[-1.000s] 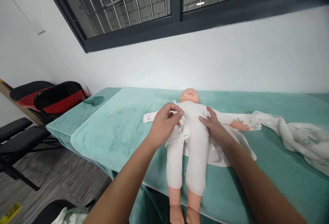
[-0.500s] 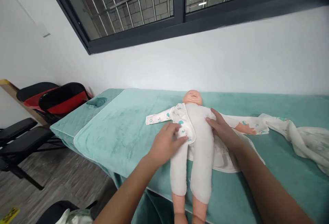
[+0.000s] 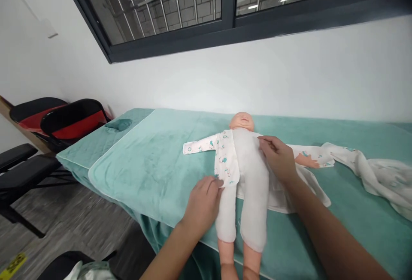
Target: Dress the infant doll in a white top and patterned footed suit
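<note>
The doll (image 3: 252,164) lies face up on the green-covered surface (image 3: 141,160), its head toward the wall (image 3: 199,82), with one panel of the printed shirt (image 3: 227,160) over its chest and the other half spread beside it. The left hand (image 3: 202,200) has its fingers pinched on the panel's lower edge; the right hand's (image 3: 280,158) fingers are drawn together at the doll's shoulder, whether on cloth I cannot tell.

The doll (image 3: 254,160) has a white body and pinkish head; the jacket (image 3: 225,158) is white with small teal prints. The table cover (image 3: 154,160) is teal, the left chairs (image 3: 80,119) black and red.
</note>
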The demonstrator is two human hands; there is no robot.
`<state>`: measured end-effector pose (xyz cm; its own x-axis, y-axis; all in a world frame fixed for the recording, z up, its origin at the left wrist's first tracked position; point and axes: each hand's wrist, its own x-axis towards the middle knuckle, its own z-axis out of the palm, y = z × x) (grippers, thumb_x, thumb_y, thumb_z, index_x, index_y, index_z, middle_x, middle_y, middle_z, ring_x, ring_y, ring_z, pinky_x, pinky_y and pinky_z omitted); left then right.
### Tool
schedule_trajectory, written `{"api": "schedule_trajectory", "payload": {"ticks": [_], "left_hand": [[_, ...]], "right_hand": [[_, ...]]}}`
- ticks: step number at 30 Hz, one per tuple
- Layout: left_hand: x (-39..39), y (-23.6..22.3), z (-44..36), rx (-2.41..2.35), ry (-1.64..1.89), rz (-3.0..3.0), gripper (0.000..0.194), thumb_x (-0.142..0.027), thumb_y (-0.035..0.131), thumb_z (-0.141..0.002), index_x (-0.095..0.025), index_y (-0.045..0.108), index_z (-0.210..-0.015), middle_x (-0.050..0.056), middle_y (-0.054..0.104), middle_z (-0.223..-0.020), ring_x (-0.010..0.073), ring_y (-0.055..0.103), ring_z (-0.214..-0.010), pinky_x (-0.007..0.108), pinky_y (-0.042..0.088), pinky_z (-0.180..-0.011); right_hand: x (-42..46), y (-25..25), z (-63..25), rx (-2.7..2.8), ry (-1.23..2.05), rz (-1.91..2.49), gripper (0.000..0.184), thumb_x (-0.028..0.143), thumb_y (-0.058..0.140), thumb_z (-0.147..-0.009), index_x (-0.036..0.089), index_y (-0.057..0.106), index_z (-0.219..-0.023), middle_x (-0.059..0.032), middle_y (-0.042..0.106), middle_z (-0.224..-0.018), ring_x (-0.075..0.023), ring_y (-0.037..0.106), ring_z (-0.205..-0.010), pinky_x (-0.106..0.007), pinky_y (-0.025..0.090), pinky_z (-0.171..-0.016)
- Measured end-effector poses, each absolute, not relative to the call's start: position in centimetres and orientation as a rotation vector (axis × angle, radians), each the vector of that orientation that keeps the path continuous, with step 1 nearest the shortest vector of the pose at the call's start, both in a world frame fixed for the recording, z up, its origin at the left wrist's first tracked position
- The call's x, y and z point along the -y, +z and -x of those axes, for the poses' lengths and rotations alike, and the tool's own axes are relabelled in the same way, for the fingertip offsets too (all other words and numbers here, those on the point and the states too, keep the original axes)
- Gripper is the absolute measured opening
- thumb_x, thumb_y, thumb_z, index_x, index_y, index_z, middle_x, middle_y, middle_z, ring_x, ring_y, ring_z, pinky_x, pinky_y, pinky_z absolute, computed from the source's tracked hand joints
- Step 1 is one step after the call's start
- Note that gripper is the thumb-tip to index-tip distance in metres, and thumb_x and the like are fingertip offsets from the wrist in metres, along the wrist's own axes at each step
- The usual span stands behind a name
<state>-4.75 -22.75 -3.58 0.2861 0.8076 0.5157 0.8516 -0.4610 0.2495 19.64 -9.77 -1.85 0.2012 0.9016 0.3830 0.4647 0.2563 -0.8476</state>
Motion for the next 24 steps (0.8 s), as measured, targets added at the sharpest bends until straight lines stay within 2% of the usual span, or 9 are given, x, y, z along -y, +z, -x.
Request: {"api": "schedule_trajectory", "payload": {"ticks": [4, 7, 10, 12, 14, 16, 19, 24], "left_hand": [[23.9, -3.6, 5.3, 1.583, -1.045, 2.586, 0.019, -0.024, 0.041, -0.099, -0.022, 0.059, -0.106, 0.008, 0.065, -0.091, 0.0215, 0.062, -0.087, 0.037, 0.054, -0.077], [23.4, -3.4, 6.1, 1.668, -1.241, 2.739, 0.021, -0.026, 0.040, -0.100, -0.022, 0.060, -0.099, 0.006, 0.065, -0.092, 0.0181, 0.063, -0.086, 0.033, 0.054, -0.078], [20.7, -3.7, 8.0, 1.751, -1.151, 2.650, 0.023, -0.025, 0.040, -0.099, -0.022, 0.062, -0.098, 0.007, 0.066, -0.097, 0.0194, 0.063, -0.093, 0.035, 0.053, -0.084], [17.9, -4.3, 9.6, 1.821, -0.982, 2.423, 0.024, -0.022, 0.045, -0.095, -0.021, 0.061, -0.113, 0.011, 0.064, -0.115, 0.0247, 0.059, -0.109, 0.041, 0.050, -0.094], [14.9, -4.9, 11.2, 1.906, -0.812, 2.218, 0.040, -0.021, 0.049, -0.092, -0.020, 0.054, -0.132, 0.015, 0.056, -0.134, 0.0304, 0.052, -0.124, 0.048, 0.046, -0.100], [12.1, -5.5, 12.3, 1.966, -0.659, 2.130, 0.051, -0.026, 0.050, -0.093, -0.021, 0.044, -0.143, 0.016, 0.051, -0.143, 0.0325, 0.047, -0.131, 0.051, 0.044, -0.103], [8.9, -5.6, 13.0, 1.993, -0.469, 2.144, 0.053, -0.031, 0.044, -0.096, -0.021, 0.038, -0.148, 0.015, 0.054, -0.142, 0.0306, 0.049, -0.130, 0.049, 0.040, -0.107], [6.7, -5.2, 13.4, 1.964, -0.304, 2.110, 0.051, -0.024, 0.036, -0.098, -0.017, 0.037, -0.148, 0.016, 0.058, -0.135, 0.0300, 0.052, -0.123, 0.045, 0.040, -0.104]], "right_hand": [[8.2, 2.1, -16.1, 1.767, 0.396, 1.478, 0.042, 0.053, 0.049, -0.089, 0.024, 0.067, -0.115, -0.0053, 0.073, -0.094, -0.0233, 0.065, -0.082, -0.036, 0.046, -0.077], [6.5, 4.2, -13.2, 1.985, 0.334, 1.641, 0.048, 0.058, 0.046, -0.090, 0.026, 0.062, -0.121, -0.0078, 0.073, -0.102, -0.0288, 0.066, -0.091, -0.038, 0.046, -0.076], [5.2, 4.4, -11.5, 2.101, 0.295, 1.669, 0.045, 0.046, 0.050, -0.089, 0.024, 0.059, -0.127, -0.0101, 0.071, -0.114, -0.0312, 0.065, -0.100, -0.039, 0.046, -0.078], [4.7, 3.8, -11.4, 2.120, 0.319, 1.643, 0.044, 0.036, 0.051, -0.087, 0.025, 0.058, -0.129, -0.0086, 0.071, -0.117, -0.0301, 0.064, -0.104, -0.038, 0.046, -0.079], [4.4, 3.0, -11.9, 2.072, 0.379, 1.588, 0.043, 0.030, 0.051, -0.085, 0.028, 0.060, -0.126, -0.0052, 0.071, -0.115, -0.0279, 0.063, -0.105, -0.036, 0.046, -0.081], [4.1, 2.5, -12.8, 1.958, 0.474, 1.531, 0.042, 0.026, 0.051, -0.081, 0.029, 0.064, -0.120, -0.0025, 0.072, -0.109, -0.0260, 0.064, -0.103, -0.036, 0.046, -0.082], [3.7, 2.3, -13.8, 1.695, 0.619, 1.411, 0.038, 0.024, 0.051, -0.074, 0.026, 0.070, -0.107, -0.0027, 0.071, -0.103, -0.0228, 0.063, -0.095, -0.034, 0.047, -0.081], [3.4, 2.0, -14.6, 1.291, 0.698, 1.192, 0.031, 0.024, 0.052, -0.072, 0.019, 0.069, -0.097, -0.0028, 0.066, -0.086, -0.0163, 0.058, -0.075, -0.030, 0.045, -0.071]]}}
